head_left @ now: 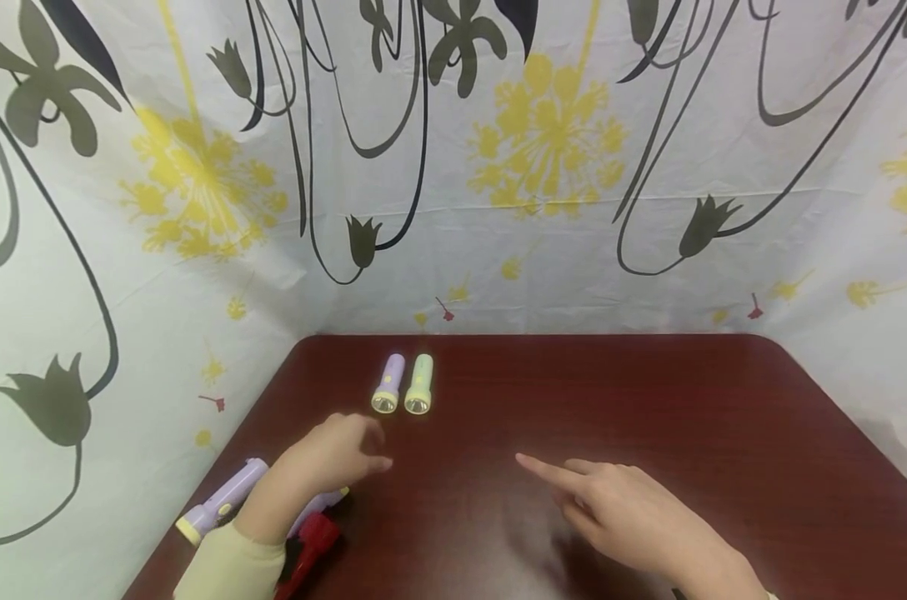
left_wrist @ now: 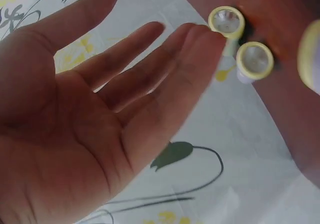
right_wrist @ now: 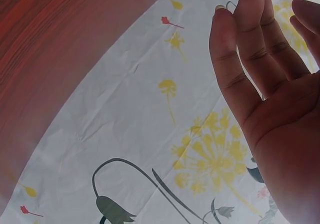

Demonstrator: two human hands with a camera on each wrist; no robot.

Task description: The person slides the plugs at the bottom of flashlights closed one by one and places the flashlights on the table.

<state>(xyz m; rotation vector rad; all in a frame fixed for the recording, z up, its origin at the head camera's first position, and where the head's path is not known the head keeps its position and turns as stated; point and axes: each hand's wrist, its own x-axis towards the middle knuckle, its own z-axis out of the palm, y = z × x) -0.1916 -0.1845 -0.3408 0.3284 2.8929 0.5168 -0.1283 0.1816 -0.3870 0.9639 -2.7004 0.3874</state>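
Note:
My left hand (head_left: 332,454) hovers over the left side of the table, fingers loosely bent and nothing in them. Just beyond it lie a purple flashlight (head_left: 391,374) and a light green flashlight (head_left: 422,374), side by side with their lenses toward me. Another purple flashlight (head_left: 232,495) is left of my forearm. Partly hidden by that arm are one more purple flashlight (head_left: 321,505) and a red flashlight (head_left: 317,533). My right hand (head_left: 618,508) is held above the table at right, index finger extended and holding nothing; its palm (right_wrist: 295,129) shows in the right wrist view.
The dark red-brown table (head_left: 611,392) has rounded far corners. A white sheet (head_left: 453,242) printed with yellow and grey flowers hangs behind it and along both sides. A small dark item (head_left: 678,593) shows beside the right forearm at the bottom edge.

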